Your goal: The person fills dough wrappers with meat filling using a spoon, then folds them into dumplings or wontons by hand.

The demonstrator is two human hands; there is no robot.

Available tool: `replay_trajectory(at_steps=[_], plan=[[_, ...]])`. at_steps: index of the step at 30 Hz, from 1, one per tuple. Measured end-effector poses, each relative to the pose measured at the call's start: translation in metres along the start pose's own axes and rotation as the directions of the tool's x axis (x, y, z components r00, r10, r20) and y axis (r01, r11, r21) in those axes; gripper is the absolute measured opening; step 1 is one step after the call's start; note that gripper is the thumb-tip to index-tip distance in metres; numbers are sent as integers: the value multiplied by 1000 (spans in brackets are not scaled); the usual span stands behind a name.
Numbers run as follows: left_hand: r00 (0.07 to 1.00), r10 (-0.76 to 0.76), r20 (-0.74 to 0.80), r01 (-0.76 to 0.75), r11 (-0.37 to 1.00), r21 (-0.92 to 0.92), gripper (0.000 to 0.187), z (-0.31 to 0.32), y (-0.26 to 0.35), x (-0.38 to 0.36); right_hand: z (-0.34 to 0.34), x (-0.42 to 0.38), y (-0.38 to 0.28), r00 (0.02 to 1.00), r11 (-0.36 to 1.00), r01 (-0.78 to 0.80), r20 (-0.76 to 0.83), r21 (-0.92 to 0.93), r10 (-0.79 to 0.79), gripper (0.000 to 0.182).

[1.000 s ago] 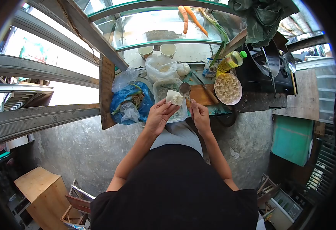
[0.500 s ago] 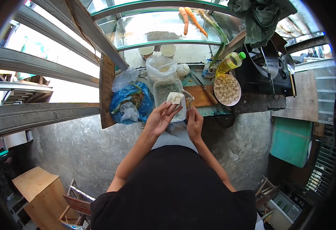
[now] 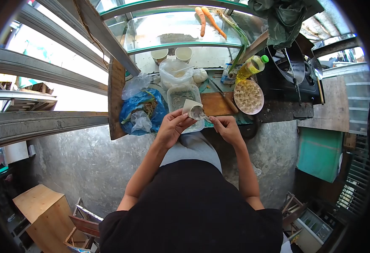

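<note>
A pale square wrapper (image 3: 188, 105) rests on the fingers of my left hand (image 3: 171, 127), with greyish filling on it. My right hand (image 3: 227, 128) pinches a small spoon, whose tip touches the filling at the wrapper's right side. Beneath and behind the wrapper stands a clear plastic tub (image 3: 177, 93) with some filling in it. To the right a knife (image 3: 225, 98) lies across a brown cutting board (image 3: 212, 105). Beside the board is a round plate (image 3: 249, 97) full of folded dumplings.
A blue plastic bag (image 3: 130, 104) with greens lies left of the tub. Behind are a white plastic bag (image 3: 170, 75), two cups (image 3: 184, 55) and an oil bottle (image 3: 252, 66). Carrots (image 3: 210, 20) lie on the glass shelf. At right is a black stove (image 3: 284, 90).
The spoon has come down from above the wrapper onto it. My right hand has moved right and turned sideways. The wrapper has tilted, and filling now shows on it.
</note>
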State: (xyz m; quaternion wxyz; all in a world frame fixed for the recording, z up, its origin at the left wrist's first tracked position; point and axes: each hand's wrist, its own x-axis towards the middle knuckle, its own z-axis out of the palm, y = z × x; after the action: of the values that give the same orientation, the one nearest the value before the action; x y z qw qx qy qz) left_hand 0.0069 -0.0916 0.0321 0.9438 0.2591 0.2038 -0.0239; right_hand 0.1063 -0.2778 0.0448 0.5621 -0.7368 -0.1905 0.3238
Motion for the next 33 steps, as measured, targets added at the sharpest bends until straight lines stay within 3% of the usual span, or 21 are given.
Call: replay_trajectory(at_steps=[10,16,19,22,24,26,31,33], plan=[[998,26,-51,-28,999,-40,32,-12,0,-5,-4,-12,11,994,946,9,-97,-325,-42,38],[998,27,-53,-28,999,-30,32,-16,4,-6,-29,-18,-1,989,884,-108,-139,-454,49,37],[1000,1,-27,-1,1000,-5,32,-14,6,-7,-32,-17,-11,985,945,-55,-173,-323,-1,37],[999,-49,-2,49,998,44,32,-14,3,-6,-22,-15,-10,996,985,-39,-88,-170,24,35],[998,-58,22,57,996,63,33,-12,2,-5,-10,-12,0,999,999,48,-9,-20,-48,35],[997,-66,40,63,995,80,33,-9,2,-6,4,-11,5,999,999,37,-18,12,-37,35],[989,-39,142,55,993,-108,35,-13,-3,-2,20,-11,11,999,982,-10,-43,188,18,35],[986,-36,162,56,991,-119,35,-17,-3,-2,21,-13,19,999,985,4,-36,172,2,34]])
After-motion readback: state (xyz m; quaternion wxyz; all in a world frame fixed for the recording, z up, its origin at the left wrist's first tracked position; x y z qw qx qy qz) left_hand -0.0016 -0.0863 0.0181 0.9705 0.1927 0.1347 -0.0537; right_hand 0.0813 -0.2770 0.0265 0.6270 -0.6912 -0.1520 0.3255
